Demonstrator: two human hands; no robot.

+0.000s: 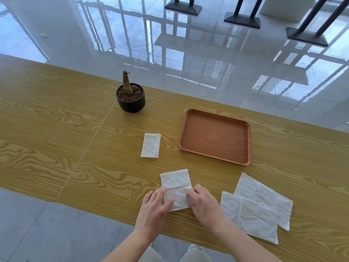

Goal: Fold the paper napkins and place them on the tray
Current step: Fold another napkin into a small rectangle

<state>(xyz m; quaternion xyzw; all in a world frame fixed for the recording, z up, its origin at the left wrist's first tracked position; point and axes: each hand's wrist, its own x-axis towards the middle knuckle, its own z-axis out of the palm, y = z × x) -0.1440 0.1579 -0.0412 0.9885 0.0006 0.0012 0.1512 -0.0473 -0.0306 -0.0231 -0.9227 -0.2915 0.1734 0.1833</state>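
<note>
At the near edge of the desk (56, 129), the left hand (153, 207) and right hand (204, 205) pinch the sides of the half-folded napkin (175, 179). Toward the far edge, a folded napkin (151, 145) lies near the brown tray (215, 137).

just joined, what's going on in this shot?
A person is folding a paper napkin at the near edge of the table, with the left hand and right hand pinching its sides. One folded napkin lies mid-table, left of the brown tray, which holds no napkins yet. Two unfolded napkins overlap to the right of the hands.
</note>
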